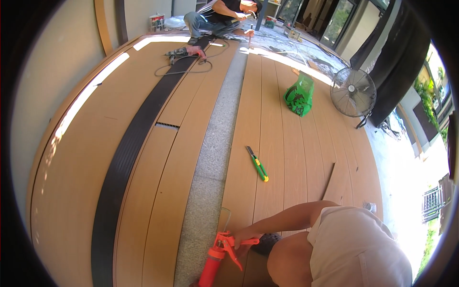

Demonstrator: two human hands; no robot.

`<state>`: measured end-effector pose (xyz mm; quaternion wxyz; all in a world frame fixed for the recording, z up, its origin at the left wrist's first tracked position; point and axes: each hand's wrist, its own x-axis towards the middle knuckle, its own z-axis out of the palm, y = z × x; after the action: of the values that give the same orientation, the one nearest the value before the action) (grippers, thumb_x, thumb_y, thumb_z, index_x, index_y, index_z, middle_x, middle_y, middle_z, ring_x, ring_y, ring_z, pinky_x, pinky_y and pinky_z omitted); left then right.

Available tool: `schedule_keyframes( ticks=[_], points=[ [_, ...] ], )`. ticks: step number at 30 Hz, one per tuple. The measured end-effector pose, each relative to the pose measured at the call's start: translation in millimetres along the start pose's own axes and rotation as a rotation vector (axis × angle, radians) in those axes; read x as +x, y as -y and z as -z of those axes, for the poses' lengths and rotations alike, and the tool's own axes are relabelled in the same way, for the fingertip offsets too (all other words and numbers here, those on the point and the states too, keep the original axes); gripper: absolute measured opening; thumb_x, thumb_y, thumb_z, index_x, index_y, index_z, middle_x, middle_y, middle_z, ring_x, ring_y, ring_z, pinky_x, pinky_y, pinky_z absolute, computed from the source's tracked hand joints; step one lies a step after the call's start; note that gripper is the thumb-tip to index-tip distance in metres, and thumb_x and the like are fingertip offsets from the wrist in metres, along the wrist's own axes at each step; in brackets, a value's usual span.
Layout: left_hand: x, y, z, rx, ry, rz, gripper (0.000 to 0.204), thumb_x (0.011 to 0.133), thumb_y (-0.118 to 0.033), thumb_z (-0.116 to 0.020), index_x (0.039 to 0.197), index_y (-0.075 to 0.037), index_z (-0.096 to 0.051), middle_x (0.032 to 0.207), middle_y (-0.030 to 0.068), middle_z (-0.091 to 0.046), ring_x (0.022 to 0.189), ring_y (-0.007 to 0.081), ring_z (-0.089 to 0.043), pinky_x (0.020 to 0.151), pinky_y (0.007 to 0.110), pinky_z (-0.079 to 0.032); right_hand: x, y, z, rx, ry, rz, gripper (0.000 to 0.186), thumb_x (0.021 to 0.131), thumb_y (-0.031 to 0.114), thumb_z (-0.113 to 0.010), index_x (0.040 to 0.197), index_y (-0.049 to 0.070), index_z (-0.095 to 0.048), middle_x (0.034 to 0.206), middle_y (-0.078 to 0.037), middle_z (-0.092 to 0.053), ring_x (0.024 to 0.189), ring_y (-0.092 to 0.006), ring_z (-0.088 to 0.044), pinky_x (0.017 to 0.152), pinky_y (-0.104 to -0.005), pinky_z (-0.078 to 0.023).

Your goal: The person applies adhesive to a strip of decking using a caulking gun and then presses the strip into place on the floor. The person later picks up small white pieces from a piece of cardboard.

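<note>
My right arm reaches in from the lower right, past my bent knee. My right hand (244,234) is closed around the handle of a red-orange caulking gun (211,264). The gun is tilted, with its thin bent metal rod rising at the top and its barrel running off the lower edge. It lies over the near end of a grey concrete gap (210,158) between tan deck boards. My left hand is not in view. Beyond the gun, a green and yellow utility knife (258,165) rests on the boards right of the gap.
A co-worker (224,19) crouches at the far end of the gap, holding a hammer and an upright tool. A red power drill (189,52) with a loose cord lies on the left boards. A green bag (301,95) and black fan (353,91) stand at right.
</note>
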<state>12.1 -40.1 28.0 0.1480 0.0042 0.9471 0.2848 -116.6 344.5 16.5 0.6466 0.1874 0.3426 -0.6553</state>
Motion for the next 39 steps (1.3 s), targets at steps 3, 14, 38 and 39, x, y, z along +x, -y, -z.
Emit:
schedule_keyframes(
  ticks=[3, 14, 38, 39],
  points=[
    [6, 5, -2, -0.029, 0.019, -0.099, 0.066, 0.070, -0.018, -0.078, 0.133, -0.010, -0.060, 0.123, 0.0216, -0.064, 0.112, 0.0435, -0.060, 0.097, 0.053, -0.052, -2, -1, 2, 0.012, -0.019, -0.010, 0.040, 0.094, 0.012, -0.060, 0.130, -0.002, -0.056, 0.138, -0.022, -0.060, 0.129, -0.0307, -0.059, 0.108, -0.0444, -0.051],
    [3, 23, -15, -0.022, 0.005, -0.082, 0.069, 0.068, -0.023, -0.079, 0.133, -0.008, -0.059, 0.122, 0.0241, -0.062, 0.112, 0.0461, -0.057, 0.099, 0.055, -0.049, 11, -9, 14, 0.033, 0.027, 0.021, 0.038, 0.094, 0.012, -0.059, 0.129, -0.002, -0.057, 0.135, -0.021, -0.063, 0.126, -0.0295, -0.061, 0.105, -0.0432, -0.053],
    [0, 14, -7, -0.044, 0.019, -0.085, 0.067, 0.071, -0.017, -0.076, 0.134, -0.009, -0.057, 0.122, 0.0256, -0.061, 0.110, 0.0473, -0.057, 0.098, 0.055, -0.050, 17, -11, 19, -0.023, 0.044, 0.022, 0.041, 0.095, 0.014, -0.057, 0.134, 0.000, -0.055, 0.140, -0.021, -0.059, 0.133, -0.0305, -0.057, 0.109, -0.0448, -0.048],
    [-1, 13, -4, -0.042, 0.012, -0.082, 0.067, 0.071, -0.017, -0.076, 0.134, -0.009, -0.057, 0.122, 0.0256, -0.061, 0.110, 0.0473, -0.057, 0.098, 0.055, -0.050, 18, -9, 16, -0.032, 0.049, 0.019, 0.041, 0.095, 0.014, -0.057, 0.134, 0.000, -0.055, 0.141, -0.021, -0.059, 0.133, -0.0306, -0.057, 0.109, -0.0450, -0.048]
  ],
)
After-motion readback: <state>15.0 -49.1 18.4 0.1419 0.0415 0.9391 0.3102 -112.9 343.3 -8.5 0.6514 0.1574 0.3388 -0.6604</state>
